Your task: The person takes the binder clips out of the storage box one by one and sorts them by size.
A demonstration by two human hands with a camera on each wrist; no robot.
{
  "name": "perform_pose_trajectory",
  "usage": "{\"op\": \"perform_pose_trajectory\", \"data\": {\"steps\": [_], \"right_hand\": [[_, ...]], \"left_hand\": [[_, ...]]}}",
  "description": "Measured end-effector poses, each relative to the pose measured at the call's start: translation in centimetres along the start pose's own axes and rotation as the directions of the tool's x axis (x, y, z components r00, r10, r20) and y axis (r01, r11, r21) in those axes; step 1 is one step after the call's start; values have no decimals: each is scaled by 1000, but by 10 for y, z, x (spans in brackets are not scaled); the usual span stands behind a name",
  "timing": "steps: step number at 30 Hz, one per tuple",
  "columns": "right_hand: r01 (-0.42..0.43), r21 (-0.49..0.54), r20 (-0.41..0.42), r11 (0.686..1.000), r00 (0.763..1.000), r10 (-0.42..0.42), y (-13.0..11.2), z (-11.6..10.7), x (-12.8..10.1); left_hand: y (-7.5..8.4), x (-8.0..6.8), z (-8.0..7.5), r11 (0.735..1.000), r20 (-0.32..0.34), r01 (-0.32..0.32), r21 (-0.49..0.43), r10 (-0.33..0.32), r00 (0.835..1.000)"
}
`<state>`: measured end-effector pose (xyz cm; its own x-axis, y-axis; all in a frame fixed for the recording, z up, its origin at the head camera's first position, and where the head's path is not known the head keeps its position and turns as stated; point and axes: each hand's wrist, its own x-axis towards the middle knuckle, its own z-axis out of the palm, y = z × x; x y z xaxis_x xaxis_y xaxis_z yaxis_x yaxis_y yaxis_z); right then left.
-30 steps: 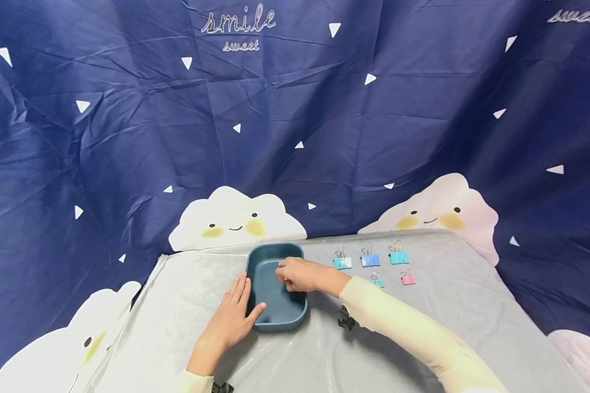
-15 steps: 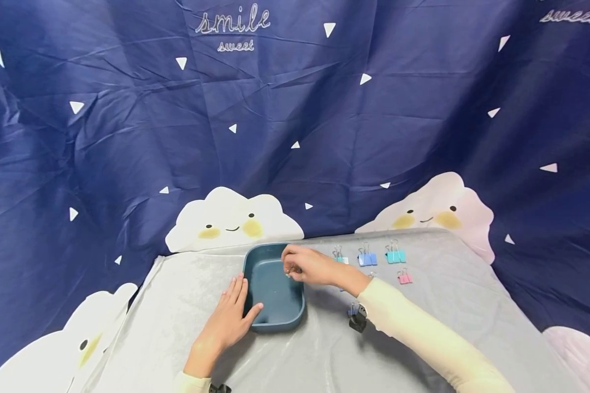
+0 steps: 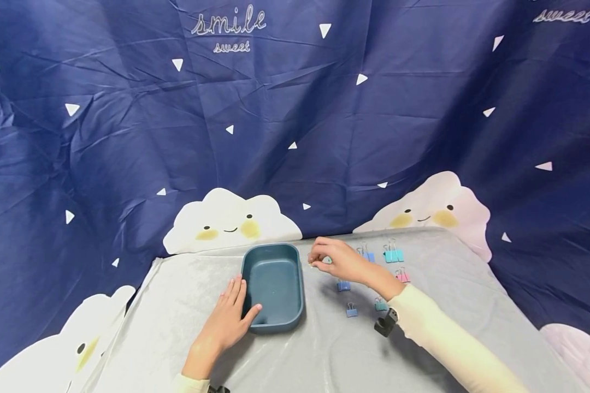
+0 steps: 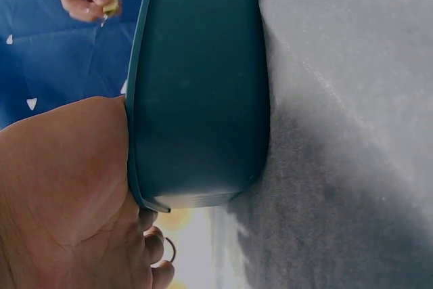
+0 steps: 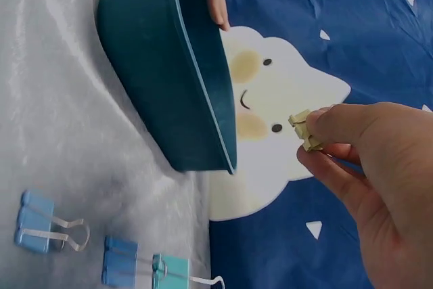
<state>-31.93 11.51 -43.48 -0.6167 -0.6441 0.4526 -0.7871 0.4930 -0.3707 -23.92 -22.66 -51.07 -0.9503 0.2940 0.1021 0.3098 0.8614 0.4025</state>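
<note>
My right hand (image 3: 339,261) is raised just right of the dark teal box (image 3: 301,295), above the grey cloth. Between thumb and fingertips it pinches a small yellow binder clip (image 5: 306,128), seen clearly in the right wrist view. My left hand (image 3: 224,316) rests on the box's left rim, fingers straight and thumb lying over the near left corner. The inside of the box shows bare in the head view. Close to the right hand lie a blue binder clip (image 3: 343,285) and, partly hidden behind it, another blue binder clip (image 3: 370,255).
Further right are a teal binder clip (image 3: 394,255) and a pink binder clip (image 3: 402,275). Nearer the front lie a small blue clip (image 3: 351,312) and a green clip (image 3: 381,305). A navy curtain (image 3: 275,109) with printed clouds hangs behind the grey cloth (image 3: 319,349).
My right hand has come up out of the box and moved right, over the cloth, with the yellow binder clip now visible in its fingers. The left hand has stayed on the rim.
</note>
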Motion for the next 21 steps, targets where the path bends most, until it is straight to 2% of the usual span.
{"op": "perform_pose_trajectory", "data": {"steps": [6, 11, 21], "right_hand": [[-98, 0, -27, 995, 995, 98, 4, -13, -22], [-151, -24, -49, 988, 988, 149, 7, -23, -42], [-178, -28, -130, 984, 976, 173, 17, -40, -82]], "left_hand": [[-3, -1, 3, 999, -48, -45, -26, 44, 998], [0, -1, -1, 1000, -22, -14, -26, 14, 1000], [0, 0, 1, 1000, 0, 8, 15, -8, 1000]]}}
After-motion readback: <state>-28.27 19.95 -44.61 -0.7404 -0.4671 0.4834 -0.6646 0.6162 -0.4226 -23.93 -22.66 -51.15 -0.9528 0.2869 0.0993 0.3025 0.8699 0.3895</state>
